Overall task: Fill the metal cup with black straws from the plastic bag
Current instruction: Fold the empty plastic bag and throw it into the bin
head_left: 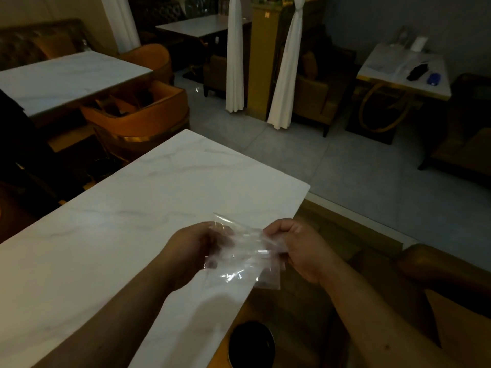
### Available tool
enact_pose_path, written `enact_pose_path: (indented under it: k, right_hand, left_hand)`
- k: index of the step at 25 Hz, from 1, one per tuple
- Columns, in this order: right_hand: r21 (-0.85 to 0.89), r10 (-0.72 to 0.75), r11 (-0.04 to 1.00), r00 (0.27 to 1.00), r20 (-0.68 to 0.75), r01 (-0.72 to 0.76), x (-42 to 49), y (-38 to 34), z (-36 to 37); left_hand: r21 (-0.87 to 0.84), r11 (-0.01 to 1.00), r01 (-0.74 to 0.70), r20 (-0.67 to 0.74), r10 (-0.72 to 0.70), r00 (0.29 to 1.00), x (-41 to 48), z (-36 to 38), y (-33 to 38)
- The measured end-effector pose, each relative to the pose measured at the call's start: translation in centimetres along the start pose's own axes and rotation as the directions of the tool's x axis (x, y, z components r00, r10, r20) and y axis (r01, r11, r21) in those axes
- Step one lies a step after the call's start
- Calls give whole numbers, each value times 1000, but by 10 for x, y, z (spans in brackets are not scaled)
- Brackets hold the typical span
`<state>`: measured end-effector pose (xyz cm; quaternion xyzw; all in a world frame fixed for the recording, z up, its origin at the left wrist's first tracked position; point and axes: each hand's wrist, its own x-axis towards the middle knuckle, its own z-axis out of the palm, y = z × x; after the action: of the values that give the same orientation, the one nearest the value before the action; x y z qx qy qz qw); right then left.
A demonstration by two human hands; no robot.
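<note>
Gripping plastic bag, left hand, right hand, stretched between

There is a single view, from a wide-angle camera worn on the person's head, facing forward and down. It looks from above the near right edge of the table, whose far corner points toward mid-frame. It is close: both forearms fill the lower frame, and the left hand, right hand and plastic bag between them sit just below centre. Beyond the far edge the floor shows.
</note>
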<state>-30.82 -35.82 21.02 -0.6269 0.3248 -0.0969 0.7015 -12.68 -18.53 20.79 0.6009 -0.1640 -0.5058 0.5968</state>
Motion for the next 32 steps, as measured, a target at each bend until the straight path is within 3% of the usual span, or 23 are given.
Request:
enact_pose_path:
  k: [2, 4, 7, 10, 13, 17, 20, 24, 27, 32]
  right_hand:
    - [-171, 21, 985, 1000, -2, -21, -3, 5, -9]
    - [-340, 44, 940, 998, 34, -30, -6, 11, -20]
    - [-463, 19, 886, 999, 41, 2, -6, 23, -39]
    - [-511, 46, 859, 998, 41, -19, -4, 39, -45]
    - [-668, 106, 744, 987, 119, 0, 4, 66, -35]
    - [-727, 57, 687, 996, 75, 16, 17, 109, -30]
    - [-756, 49, 654, 999, 5, -28, 16, 147, -49]
    - [-821, 90, 558, 992, -91, -125, 13, 210, -72]
    - [-820, 166, 533, 976, -141, -209, 12, 254, -77]
    - [-807, 226, 543, 966, -128, -233, 20, 316, -70]
  left_hand:
    - [-17, 996, 90, 56, -88, 995, 6, -2, -5]
    - [202, 974, 105, 74, -122, 990, 12, 0, -12]
    - [659, 751, -47, 40, 28, 999, 24, 14, -30]
    - [824, 535, -185, 87, 203, 975, 34, 36, -51]
    - [872, 385, -301, 203, 274, 940, 46, 57, -72]
    - [864, 337, -375, 257, 344, 903, 69, 68, -105]
    - [911, 272, -311, 222, 314, 923, 90, 54, -140]
    - [981, 98, -167, 144, 206, 968, 118, 22, -192]
    - [997, 54, -58, 53, 102, 993, 135, 2, -232]
    - [995, -32, -98, 103, 204, 973, 149, -7, -273]
